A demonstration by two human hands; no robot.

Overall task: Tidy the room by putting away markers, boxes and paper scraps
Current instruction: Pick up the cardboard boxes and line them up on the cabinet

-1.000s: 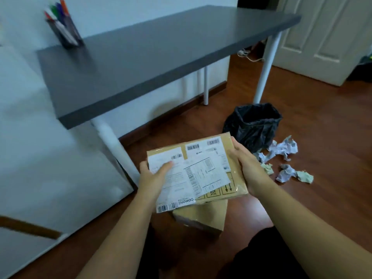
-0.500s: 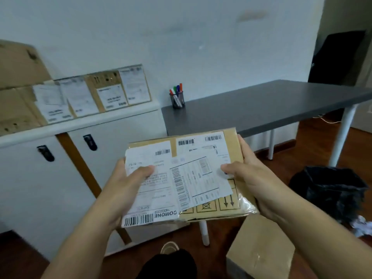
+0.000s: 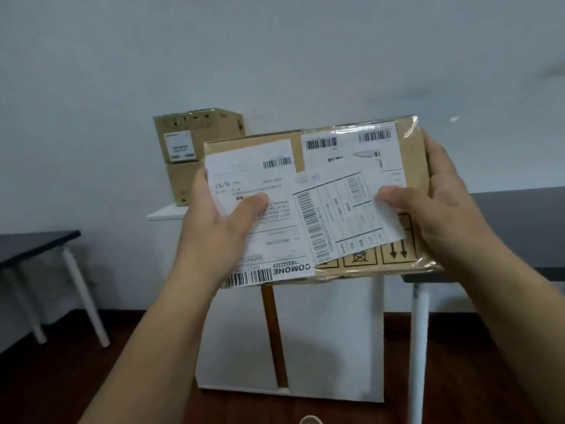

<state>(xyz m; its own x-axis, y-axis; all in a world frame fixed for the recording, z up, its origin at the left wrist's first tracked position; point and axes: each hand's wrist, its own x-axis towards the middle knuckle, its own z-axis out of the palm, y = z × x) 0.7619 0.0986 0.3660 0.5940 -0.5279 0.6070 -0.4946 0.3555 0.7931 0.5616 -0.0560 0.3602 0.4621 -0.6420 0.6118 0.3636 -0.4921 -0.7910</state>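
Note:
A flat brown cardboard box (image 3: 411, 157) covered with white shipping labels and clear tape is held up at chest height in front of me. My left hand (image 3: 218, 224) grips its left edge, thumb on a label. My right hand (image 3: 434, 206) grips the right edge, thumb on another label. Behind it, two stacked cardboard boxes (image 3: 189, 139) stand on top of a white cabinet (image 3: 330, 341) against the wall. No markers or paper scraps show in this view.
A grey desk (image 3: 519, 215) with a white leg stands right of the cabinet. A dark table (image 3: 33, 243) with white legs stands at the left. The floor is dark red wood.
My view swung from the floor and bin up and left to face the white cabinet. Both hands kept hold of the box and raised it toward the stacked boxes.

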